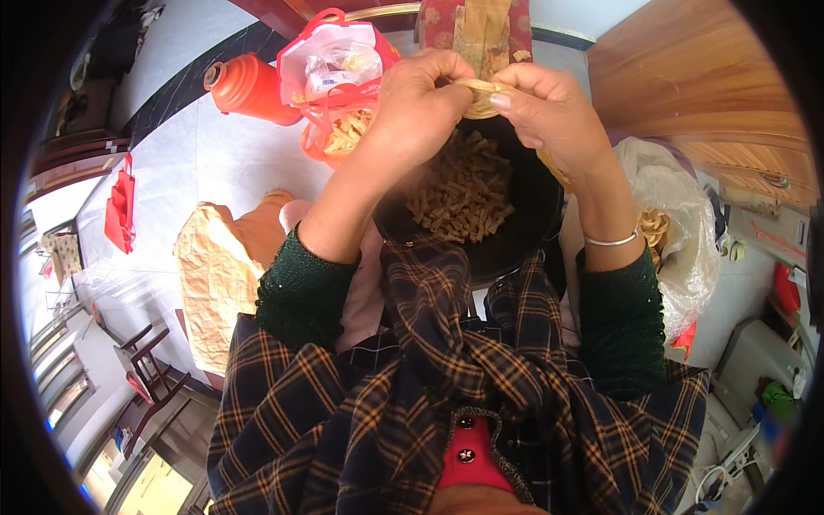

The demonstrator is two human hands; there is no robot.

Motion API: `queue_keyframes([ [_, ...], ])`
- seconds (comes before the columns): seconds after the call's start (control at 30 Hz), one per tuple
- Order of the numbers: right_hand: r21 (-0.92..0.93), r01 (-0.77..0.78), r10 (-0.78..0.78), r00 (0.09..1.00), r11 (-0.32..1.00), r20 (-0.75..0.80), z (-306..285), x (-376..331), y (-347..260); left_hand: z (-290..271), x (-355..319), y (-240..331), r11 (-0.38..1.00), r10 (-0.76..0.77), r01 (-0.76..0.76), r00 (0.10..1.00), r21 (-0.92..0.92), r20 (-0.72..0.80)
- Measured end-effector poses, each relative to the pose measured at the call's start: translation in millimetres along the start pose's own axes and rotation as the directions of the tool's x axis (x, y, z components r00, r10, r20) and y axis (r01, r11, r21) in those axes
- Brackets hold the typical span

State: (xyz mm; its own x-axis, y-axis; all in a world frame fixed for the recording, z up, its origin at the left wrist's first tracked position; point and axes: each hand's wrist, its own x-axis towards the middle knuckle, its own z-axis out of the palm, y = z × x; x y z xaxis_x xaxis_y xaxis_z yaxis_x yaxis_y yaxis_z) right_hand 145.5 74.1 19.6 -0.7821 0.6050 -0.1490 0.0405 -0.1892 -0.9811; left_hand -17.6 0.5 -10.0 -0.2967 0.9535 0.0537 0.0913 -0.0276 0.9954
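Observation:
High over a round black pan (524, 232), my left hand (421, 103) and my right hand (554, 107) meet. Both pinch a pale yellow-tan folded strip (482, 99) with ridges along it; its exact kind I cannot make out. Thumbs and forefingers of both hands close on it, and a yellowish length shows below my right palm. In the pan lies a heap of short brown cut pieces (463, 193). Left of my left wrist, a red plastic bag (319, 142) holds pale, stick-like pieces (348, 130).
An orange-red flask (249, 86) stands at the far left, beside a red-and-white bag (343, 51). Beyond the pan is a wooden board (481, 39). On the right, a clear plastic bag (687, 232) contains curled tan pieces (654, 230). Brown paper (215, 283) lies at left.

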Motion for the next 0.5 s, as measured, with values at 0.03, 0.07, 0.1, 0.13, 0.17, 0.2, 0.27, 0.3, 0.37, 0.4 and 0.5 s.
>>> queue_keyframes([
  [0.03,0.147,-0.072,0.069,0.997,0.986,0.03,-1,0,1,3,1,-4,0.998,0.064,-0.063,0.997,0.011,-0.041],
  [0.07,0.294,-0.083,0.056,0.993,0.952,0.102,-1,-1,2,5,1,-1,0.998,0.06,-0.057,0.995,0.038,-0.084],
  [0.1,0.433,-0.104,0.032,0.985,0.896,0.17,-1,-1,5,7,0,4,0.997,0.058,-0.05,0.99,0.064,-0.128],
  [0.13,0.558,-0.132,-0.001,0.973,0.819,0.233,-1,-2,8,9,-2,8,0.995,0.057,-0.042,0.984,0.089,-0.171],
  [0.17,0.582,-0.114,-0.025,0.974,0.805,0.225,-2,-1,11,10,-4,11,0.986,0.104,-0.078,0.978,0.148,-0.182],
  [0.2,0.605,-0.095,-0.049,0.975,0.791,0.216,-3,1,14,12,-7,14,0.972,0.152,-0.112,0.97,0.207,-0.189],
  [0.27,0.535,-0.041,-0.034,0.991,0.844,0.13,1,3,13,10,-8,13,0.936,0.258,-0.206,0.954,0.285,-0.156],
  [0.3,0.433,-0.015,-0.006,0.999,0.901,0.049,8,3,10,8,-8,8,0.915,0.314,-0.268,0.942,0.302,-0.117],
  [0.37,0.223,0.029,-0.017,0.998,0.974,-0.056,11,4,9,2,-8,7,0.877,0.37,-0.348,0.929,0.331,-0.004],
  [0.4,0.121,0.056,-0.047,0.996,0.991,-0.073,9,5,9,-3,-7,11,0.864,0.368,-0.369,0.927,0.344,0.069],
  [0.5,-0.092,0.138,-0.146,0.985,0.986,-0.093,7,7,15,-11,-2,7,0.857,0.317,-0.373,0.925,0.356,0.208],
])
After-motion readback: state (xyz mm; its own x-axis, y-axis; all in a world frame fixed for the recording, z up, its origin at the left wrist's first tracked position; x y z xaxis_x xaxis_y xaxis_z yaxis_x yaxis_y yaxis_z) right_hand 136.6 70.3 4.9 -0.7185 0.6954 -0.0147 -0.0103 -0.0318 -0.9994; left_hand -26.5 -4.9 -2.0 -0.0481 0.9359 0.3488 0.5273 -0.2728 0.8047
